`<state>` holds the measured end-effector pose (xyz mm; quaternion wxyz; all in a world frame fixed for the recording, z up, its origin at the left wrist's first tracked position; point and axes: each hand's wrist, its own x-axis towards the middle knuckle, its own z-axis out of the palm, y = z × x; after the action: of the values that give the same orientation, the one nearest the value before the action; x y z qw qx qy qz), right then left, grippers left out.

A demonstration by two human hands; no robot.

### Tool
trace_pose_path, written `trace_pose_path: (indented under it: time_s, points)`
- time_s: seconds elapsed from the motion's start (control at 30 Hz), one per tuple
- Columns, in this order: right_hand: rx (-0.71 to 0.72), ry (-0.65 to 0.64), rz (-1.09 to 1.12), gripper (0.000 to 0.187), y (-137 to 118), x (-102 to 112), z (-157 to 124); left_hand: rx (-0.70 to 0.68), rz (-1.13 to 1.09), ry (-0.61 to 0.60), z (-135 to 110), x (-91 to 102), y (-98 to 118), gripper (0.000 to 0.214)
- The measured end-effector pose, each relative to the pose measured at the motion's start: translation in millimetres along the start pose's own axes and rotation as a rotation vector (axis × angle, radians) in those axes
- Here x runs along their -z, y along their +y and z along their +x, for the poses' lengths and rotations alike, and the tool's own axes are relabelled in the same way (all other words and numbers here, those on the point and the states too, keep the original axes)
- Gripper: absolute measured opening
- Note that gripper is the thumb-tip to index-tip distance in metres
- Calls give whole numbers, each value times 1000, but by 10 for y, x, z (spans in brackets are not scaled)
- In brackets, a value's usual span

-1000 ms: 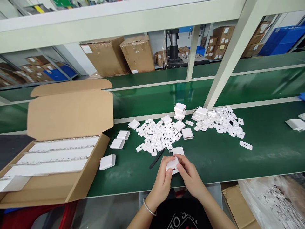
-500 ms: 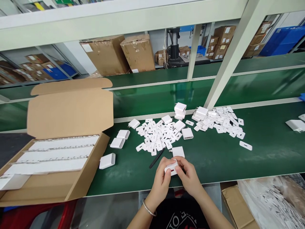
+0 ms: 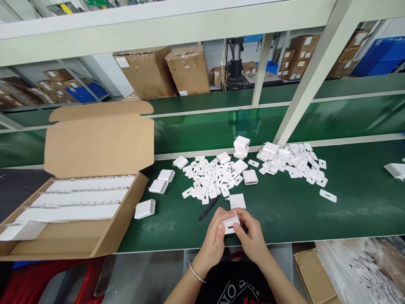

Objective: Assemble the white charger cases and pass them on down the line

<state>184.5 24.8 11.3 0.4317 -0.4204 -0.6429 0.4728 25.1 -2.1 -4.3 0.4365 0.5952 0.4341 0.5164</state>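
Observation:
Between my two hands is a white charger (image 3: 231, 223), its slotted end with a dark red opening facing me. My left hand (image 3: 215, 236) is closed on its left side, thumb against the end face. On the other side my right hand (image 3: 250, 236) grips it, thumb at the right edge of that face. Just beyond my fingers another white charger (image 3: 237, 201) lies on the green work surface (image 3: 275, 219). Black tweezers (image 3: 209, 208) rest to the left of it. A heap of small white slotted end plates (image 3: 209, 179) spreads behind, with several chargers around it.
An open cardboard box (image 3: 107, 236) with rows of white chargers stands at the left, lid raised. Loose chargers (image 3: 144, 209) lie beside it. A second pile of white plates (image 3: 302, 162) sits at the right, near a slanted metal post (image 3: 305, 80). A plastic-lined carton (image 3: 316, 270) is below the edge.
The camera view has shifted slightly. Both hands still hold the charger, and my thumbs have moved a little on its slotted end.

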Motion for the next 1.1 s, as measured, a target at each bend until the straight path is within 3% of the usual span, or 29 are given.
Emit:
trace_pose_path:
  time_s: [0.23,0.47,0.6,0.73,0.83,0.93,1.0,1.03,1.1]
  points:
    - [-12,-43,-48,40,19,38,0,-33,25,15,15,-6,17,44]
    - [72,-32,-48,46,106,24,-47,207,-99,25,91,40,99,55]
    - [93,-43,-98,47,113,51,-27,229,-196,-13,163,65,125,46]
    - [170,-83,-94,54,109,49,-5,165,-320,34,104,277,157,44]
    - [229,-42,-12,52,144,34,12,24,-146,311,-16,857,212,49]
    - [193,-14,31,45,197,35,47,-84,315,804,-217,1838,370,53]
    - [155,-10,2,41,227,45,72,71,686,1082,-390,2555,534,51]
    - [132,-17,-26,40,237,51,83,250,866,1165,-475,2885,621,50]
    - [92,-33,-77,39,248,60,101,420,962,1236,-621,3433,773,52]
